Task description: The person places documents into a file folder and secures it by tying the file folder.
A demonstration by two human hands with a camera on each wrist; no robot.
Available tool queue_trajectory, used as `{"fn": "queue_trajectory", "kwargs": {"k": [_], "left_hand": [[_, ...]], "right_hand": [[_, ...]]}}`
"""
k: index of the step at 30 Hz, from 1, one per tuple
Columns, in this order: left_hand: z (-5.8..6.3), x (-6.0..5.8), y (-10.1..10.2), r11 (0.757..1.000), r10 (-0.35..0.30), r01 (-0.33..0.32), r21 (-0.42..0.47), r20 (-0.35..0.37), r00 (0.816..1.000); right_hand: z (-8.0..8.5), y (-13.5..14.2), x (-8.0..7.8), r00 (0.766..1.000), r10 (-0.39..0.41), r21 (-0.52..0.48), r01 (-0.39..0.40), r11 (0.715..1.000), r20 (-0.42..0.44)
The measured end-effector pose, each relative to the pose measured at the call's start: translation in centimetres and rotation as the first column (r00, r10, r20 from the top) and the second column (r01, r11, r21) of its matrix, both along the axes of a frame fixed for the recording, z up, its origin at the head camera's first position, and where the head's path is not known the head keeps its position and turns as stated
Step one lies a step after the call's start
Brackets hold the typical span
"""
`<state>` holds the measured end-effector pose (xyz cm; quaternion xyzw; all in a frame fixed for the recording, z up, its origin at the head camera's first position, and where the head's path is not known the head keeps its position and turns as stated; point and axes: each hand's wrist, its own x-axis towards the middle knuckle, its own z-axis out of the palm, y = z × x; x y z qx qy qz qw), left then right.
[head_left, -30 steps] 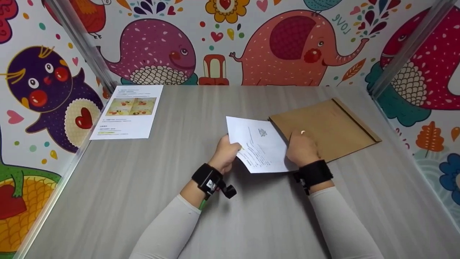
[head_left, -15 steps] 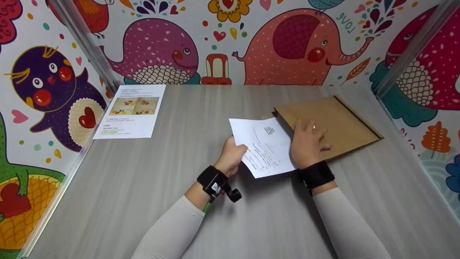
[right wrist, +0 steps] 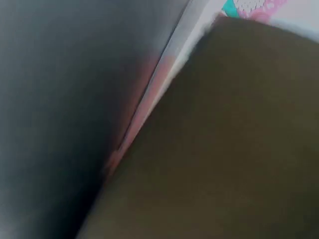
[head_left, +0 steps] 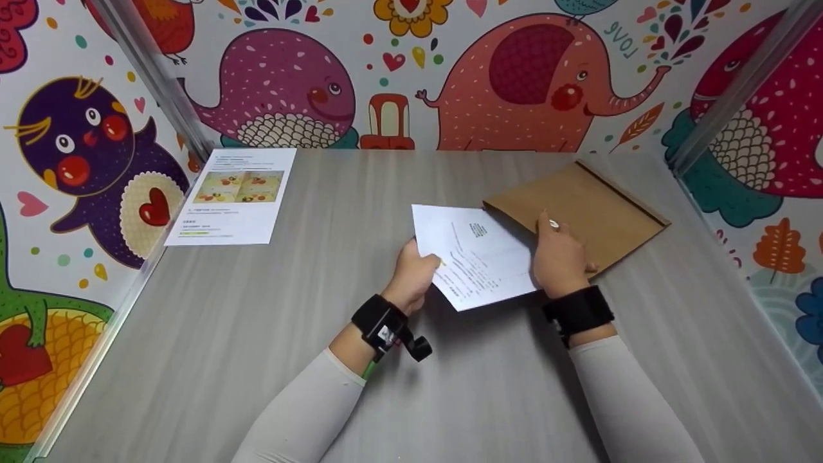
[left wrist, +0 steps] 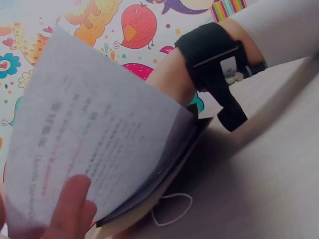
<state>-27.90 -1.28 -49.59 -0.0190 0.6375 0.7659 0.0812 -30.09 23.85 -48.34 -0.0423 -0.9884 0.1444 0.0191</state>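
Observation:
In the head view my left hand [head_left: 415, 273] pinches the left edge of a printed white sheet [head_left: 479, 257], thumb on top. The sheet's right end overlaps the mouth side of a brown kraft paper envelope [head_left: 591, 199]. My right hand [head_left: 562, 260] grips that envelope near its left, lower edge, fingers bent over its face. In the left wrist view my fingers [left wrist: 72, 209] press on the sheet, with dark-edged layers beneath it and a loop of white string [left wrist: 172, 209]. The envelope [right wrist: 214, 139] fills much of the right wrist view, blurred.
Another printed sheet [head_left: 235, 196] with a coloured picture lies at the back left of the grey wood-grain table [head_left: 341, 212]. Walls with cartoon animals [head_left: 514, 90] stand behind and at both sides. Metal posts [head_left: 733, 90] rise at the back corners.
My right hand's fingers lay spread on the envelope half a second ago and are now bent at its edge. The envelope has shifted left and away. My left hand keeps its pinch on the sheet.

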Motion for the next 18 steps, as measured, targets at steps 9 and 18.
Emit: {"fn": "queue_trajectory", "kwargs": {"k": [9, 18], "left_hand": [[-0.9, 0.1, 0.2, 0.999, -0.040, 0.040, -0.008, -0.003, 0.999], [-1.3, 0.3, 0.8, 1.000, -0.029, 0.029, -0.004, 0.014, 0.999]], "right_hand": [[-1.0, 2.4, -0.7, 0.993, 0.023, -0.006, -0.023, 1.000, 0.119], [-1.4, 2.7, -1.1, 0.998, 0.039, 0.113, -0.044, 0.993, 0.044]]}}
